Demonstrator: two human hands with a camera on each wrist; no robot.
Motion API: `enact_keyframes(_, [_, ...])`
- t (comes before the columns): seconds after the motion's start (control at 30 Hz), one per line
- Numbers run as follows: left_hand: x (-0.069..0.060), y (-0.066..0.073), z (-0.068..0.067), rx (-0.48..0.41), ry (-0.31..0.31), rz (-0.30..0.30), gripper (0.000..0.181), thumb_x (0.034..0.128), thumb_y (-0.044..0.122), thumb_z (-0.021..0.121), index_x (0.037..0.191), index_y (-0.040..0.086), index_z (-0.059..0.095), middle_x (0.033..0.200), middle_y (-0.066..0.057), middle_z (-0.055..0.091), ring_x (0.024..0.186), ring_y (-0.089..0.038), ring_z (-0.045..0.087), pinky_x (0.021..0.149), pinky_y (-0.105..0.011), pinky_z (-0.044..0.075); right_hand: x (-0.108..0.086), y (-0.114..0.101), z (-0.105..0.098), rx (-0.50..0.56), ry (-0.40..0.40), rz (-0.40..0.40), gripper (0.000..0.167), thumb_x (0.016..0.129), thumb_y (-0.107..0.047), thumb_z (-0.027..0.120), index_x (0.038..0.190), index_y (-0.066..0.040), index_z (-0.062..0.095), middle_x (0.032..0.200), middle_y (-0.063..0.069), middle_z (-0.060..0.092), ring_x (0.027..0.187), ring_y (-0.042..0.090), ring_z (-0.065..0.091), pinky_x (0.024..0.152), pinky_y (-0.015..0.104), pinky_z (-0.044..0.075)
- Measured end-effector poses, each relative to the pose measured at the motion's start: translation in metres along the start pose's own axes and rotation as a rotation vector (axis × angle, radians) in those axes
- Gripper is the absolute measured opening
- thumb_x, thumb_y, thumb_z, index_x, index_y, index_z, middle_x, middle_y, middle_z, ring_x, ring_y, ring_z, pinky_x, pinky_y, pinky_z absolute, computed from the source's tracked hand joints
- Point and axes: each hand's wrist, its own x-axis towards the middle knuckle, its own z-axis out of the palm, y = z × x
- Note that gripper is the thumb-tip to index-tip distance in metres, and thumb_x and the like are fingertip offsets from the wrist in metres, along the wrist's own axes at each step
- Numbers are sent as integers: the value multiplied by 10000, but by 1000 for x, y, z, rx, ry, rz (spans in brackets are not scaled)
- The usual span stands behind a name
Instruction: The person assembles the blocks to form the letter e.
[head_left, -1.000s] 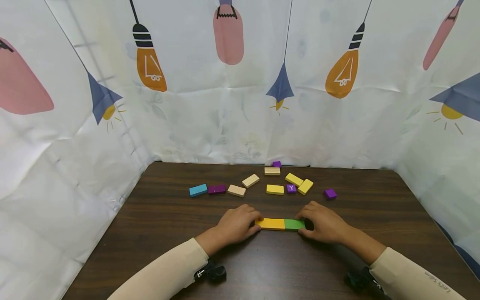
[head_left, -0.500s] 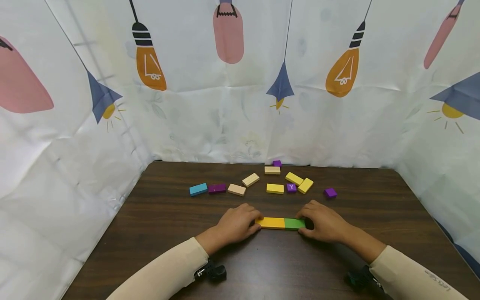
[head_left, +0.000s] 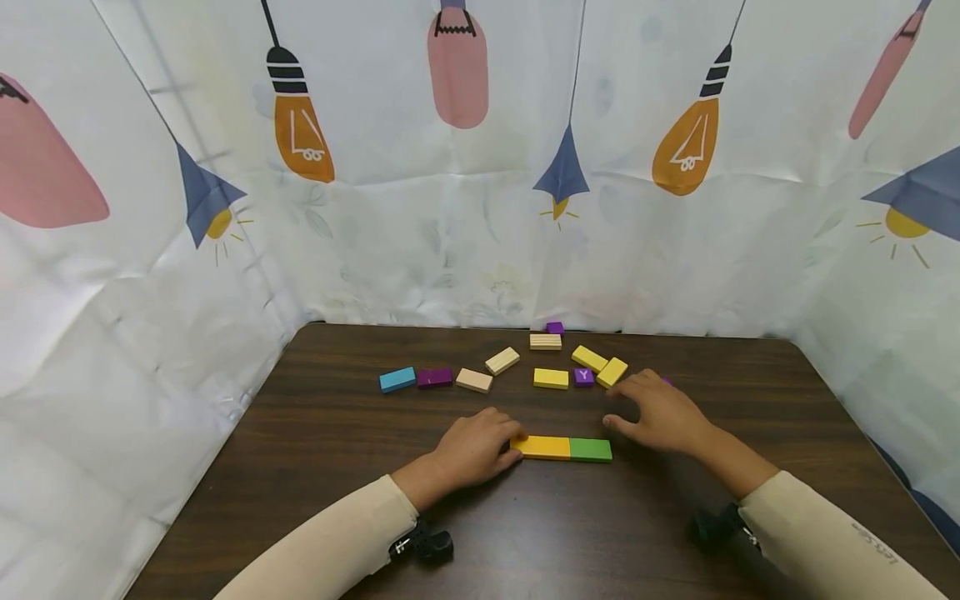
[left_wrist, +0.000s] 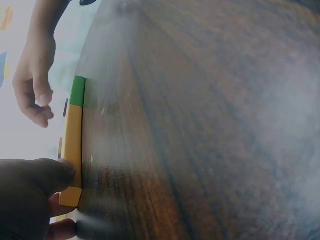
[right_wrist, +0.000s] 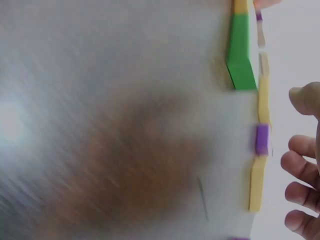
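Observation:
My left hand pinches the left end of an orange block lying on the dark table. In the left wrist view its thumb presses the block's side. A shorter green block touches the orange one end to end, making one straight bar. My right hand hovers off the bar's right end, fingers apart and holding nothing. Just beyond its fingertips lie a yellow block and a purple cube marked Y. Another purple block is mostly hidden behind this hand.
Across the back of the brown table lie a blue block, a dark purple block, several pale wooden blocks and more yellow blocks. A printed white curtain stands behind the table.
My right hand has let go of the green block's right end, lifted, and moved back toward the yellow blocks. The left hand and the bar have stayed in place.

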Motion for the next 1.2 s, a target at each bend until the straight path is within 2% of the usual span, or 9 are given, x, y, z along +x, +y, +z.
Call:
enact_keyframes(0.27, [-1,-1,2,7,9,2,240,977,351,711,1173,216,735,1131,69,700,1051,-142,616,708,-350,558,19,27,-6,-31,21,134,596,920,-456,749,1304,-10,653,1242,167,666,1191,377,527,937,571,488])
enact_keyframes(0.53, [-1,-1,2,6,8,2,241,979,352,707,1176,216,734,1129,70,700,1042,-138,613,695,-330,551,31,38,0,-46,-51,215,714,909,-516,740,1379,2,596,1285,207,639,1222,421,501,935,609,474])
enact_keyframes(0.83, [-1,1,1,9,-7,-8,240,987,354,696,1182,220,731,1139,71,697,1057,-140,611,721,-349,558,41,41,8,-65,-92,238,750,887,-567,737,1344,14,613,1278,213,638,1192,416,515,936,606,471])
enact_keyframes(1.2, [0,0,2,12,-15,-16,243,990,352,692,1190,219,727,1149,69,695,1072,-140,608,737,-354,560,45,43,10,-87,-94,240,705,888,-514,746,1311,38,631,1243,228,650,1157,415,530,955,587,463])
